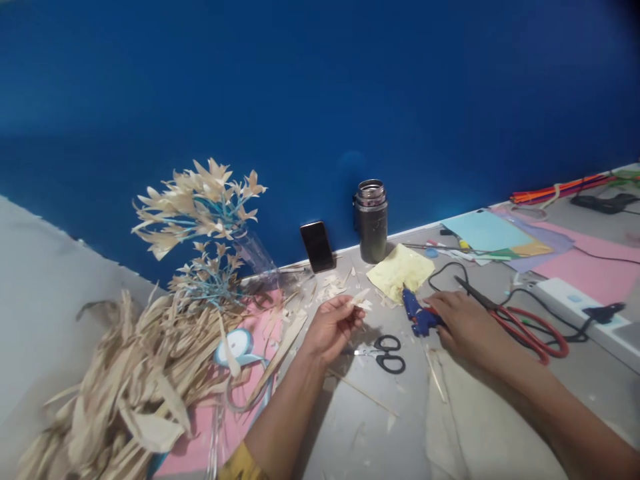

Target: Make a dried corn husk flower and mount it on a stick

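My left hand (336, 325) is closed in a pinch on a small pale husk flower (361, 301), held above the middle of the table. My right hand (463, 323) is wrapped round the handle of a blue glue gun (419, 313). The gun's nozzle points at a crumpled yellow paper (400, 272) and touches or nearly touches it. Scissors with black handles (389, 355) lie between my hands, their blades partly hidden behind my left wrist. Beside my right hand lie large red-handled scissors (530, 330).
Dried husks (125, 387) heap up on the left by a ribbon roll (234, 347). Husk flowers (200, 207) lean from a clear vase (257, 257). A phone (317, 247) and a flask (373, 223) stand by the wall. At right are coloured sheets (490, 230) and a power strip (575, 307).
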{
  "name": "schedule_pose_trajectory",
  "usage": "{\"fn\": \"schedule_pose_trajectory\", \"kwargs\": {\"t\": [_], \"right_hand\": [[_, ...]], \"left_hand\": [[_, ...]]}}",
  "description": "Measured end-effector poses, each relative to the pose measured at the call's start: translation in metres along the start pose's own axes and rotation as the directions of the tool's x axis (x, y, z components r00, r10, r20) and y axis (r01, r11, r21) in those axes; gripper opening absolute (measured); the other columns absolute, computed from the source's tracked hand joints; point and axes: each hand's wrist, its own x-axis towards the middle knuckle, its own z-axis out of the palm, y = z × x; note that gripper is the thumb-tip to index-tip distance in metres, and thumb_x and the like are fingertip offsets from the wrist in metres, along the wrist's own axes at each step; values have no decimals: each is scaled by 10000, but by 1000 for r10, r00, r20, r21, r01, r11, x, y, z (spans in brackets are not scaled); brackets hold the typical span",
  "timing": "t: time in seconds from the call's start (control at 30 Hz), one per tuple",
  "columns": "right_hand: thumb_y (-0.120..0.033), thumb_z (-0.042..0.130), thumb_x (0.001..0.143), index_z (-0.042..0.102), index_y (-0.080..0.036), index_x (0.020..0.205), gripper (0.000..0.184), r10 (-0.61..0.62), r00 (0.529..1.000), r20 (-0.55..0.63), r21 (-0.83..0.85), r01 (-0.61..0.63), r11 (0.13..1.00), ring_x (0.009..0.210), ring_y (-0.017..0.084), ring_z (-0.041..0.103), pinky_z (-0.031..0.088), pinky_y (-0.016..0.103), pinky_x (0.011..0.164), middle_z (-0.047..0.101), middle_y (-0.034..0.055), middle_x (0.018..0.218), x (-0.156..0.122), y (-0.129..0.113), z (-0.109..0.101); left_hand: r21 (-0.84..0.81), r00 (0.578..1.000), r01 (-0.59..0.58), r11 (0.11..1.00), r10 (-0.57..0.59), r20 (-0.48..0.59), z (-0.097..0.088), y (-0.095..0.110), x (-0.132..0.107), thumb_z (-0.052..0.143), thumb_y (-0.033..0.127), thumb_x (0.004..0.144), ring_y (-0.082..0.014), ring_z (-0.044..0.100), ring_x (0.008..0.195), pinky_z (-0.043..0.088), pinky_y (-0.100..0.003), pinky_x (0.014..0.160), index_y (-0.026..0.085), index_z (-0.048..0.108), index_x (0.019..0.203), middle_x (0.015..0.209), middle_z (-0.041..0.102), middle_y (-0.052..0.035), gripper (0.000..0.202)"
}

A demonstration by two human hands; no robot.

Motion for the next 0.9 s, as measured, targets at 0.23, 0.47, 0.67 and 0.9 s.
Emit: {"fn": "schedule_pose_trajectory", "kwargs": {"t": [0.23,0.47,0.67,0.9], "right_hand": [[-146,529,864,722,-177,1118,320,24,990,-137,281,15,960,1083,314,605,481,457,935,700,148,1174,4,-16,-10],[-429,640,873,735,-181,895,267,164,951,262,876,-306,373,705,180,606,454,293,630,711,41,788,28,-60,-40],[-483,716,802,681,-160,754,329,189,928,321,915,-356,190,583,122,498,372,257,552,640,5,659,32,-63,-31],[-414,686,843,683,-163,758,266,132,935,329,894,-354,275,647,146,555,409,273,604,668,26,713,32,-53,-33]], "left_hand": [[109,995,-96,989,96,2,11,-12,11,939,324,585,-132,646,624,476,-214,579,131,670,734,642,688,-30,363],[154,992,-106,982,93,91,20,-26,8,924,354,609,-109,593,599,467,-235,619,130,708,717,678,689,-35,328],[176,979,-104,979,70,192,17,-28,3,916,333,627,-129,616,643,484,-282,654,140,736,708,834,708,-61,276],[333,951,-148,931,41,306,15,-11,-1,876,312,691,-164,653,740,513,-304,716,136,763,704,928,660,-77,210]]}}
